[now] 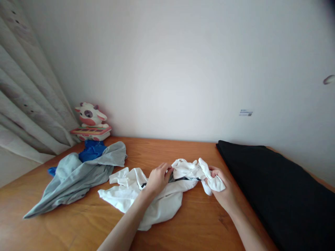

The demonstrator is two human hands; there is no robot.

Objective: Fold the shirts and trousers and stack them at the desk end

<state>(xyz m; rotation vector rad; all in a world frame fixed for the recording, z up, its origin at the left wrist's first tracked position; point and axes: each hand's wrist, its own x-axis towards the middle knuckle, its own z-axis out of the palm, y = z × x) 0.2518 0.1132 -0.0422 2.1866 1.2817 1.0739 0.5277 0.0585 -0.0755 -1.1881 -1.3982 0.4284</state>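
A crumpled white garment (164,209) with some dark parts lies spread on the wooden table, its right end bunched and raised a little. My left hand (157,179) is over its middle, thumb and fingers pinched together on the cloth by a dark strip. At the bunched right end, my right hand (222,186) has its fingers closed round the white fabric, which partly covers them. What kind of garment it is, I cannot tell from the folds.
Left of the white cloth lies a rumpled grey garment (86,177) with a blue cloth (92,150) beside it. A cow-shaped toy keyboard (91,122) stands in the back left corner near the curtain (23,87). Folded black fabric (277,188) covers the table's right side.
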